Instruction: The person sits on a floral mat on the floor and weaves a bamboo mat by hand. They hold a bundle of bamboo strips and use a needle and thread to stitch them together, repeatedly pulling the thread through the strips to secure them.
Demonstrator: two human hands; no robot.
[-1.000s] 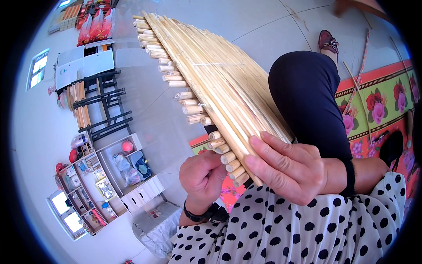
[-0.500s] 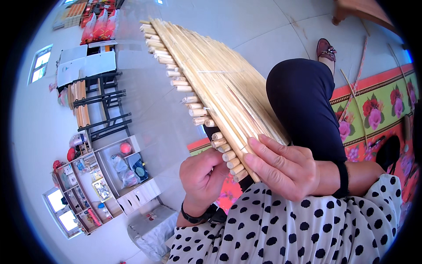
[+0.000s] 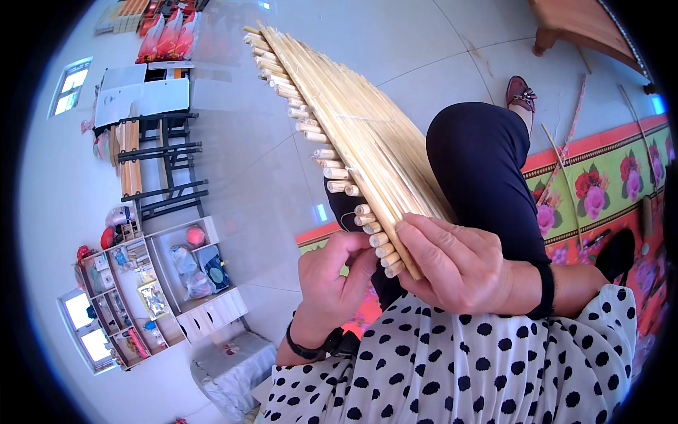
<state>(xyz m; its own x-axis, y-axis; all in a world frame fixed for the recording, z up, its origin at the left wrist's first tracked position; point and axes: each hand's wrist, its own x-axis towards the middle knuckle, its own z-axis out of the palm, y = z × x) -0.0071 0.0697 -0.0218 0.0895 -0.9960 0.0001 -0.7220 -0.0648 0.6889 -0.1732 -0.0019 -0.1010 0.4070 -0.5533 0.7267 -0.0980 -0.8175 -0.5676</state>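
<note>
The left hand [image 3: 328, 272] rises from the near edge with its wrist bent a little and a dark watch [image 3: 339, 343] on it, the thumb up and the fingers curled inward. Its fingertips are at the near left corner of the mat [image 3: 367, 152], partly hidden by the stalk ends [image 3: 378, 240]; whether they pinch something there I cannot tell. A thin loop of thread [image 3: 345, 219] shows just above that thumb. The right hand [image 3: 455, 268] comes in from the right, its forearm nearly level and a black band [image 3: 546, 291] at the wrist; its fingers lie close together over the mat's near end, clamped on the edge. The mat, made of straight pale stalks, slants from the right fingers toward the far left, its left side bristling with short cut ends and its right side beside the dark trouser knee [image 3: 477, 152]. A thin pale line crosses it well beyond both hands. At the far left, red bags [image 3: 169, 39] carry printing too small to read, as do packets on the shelf [image 3: 127, 300] at left. On the right, the rug [image 3: 565, 194] is printed with flowers.
</note>
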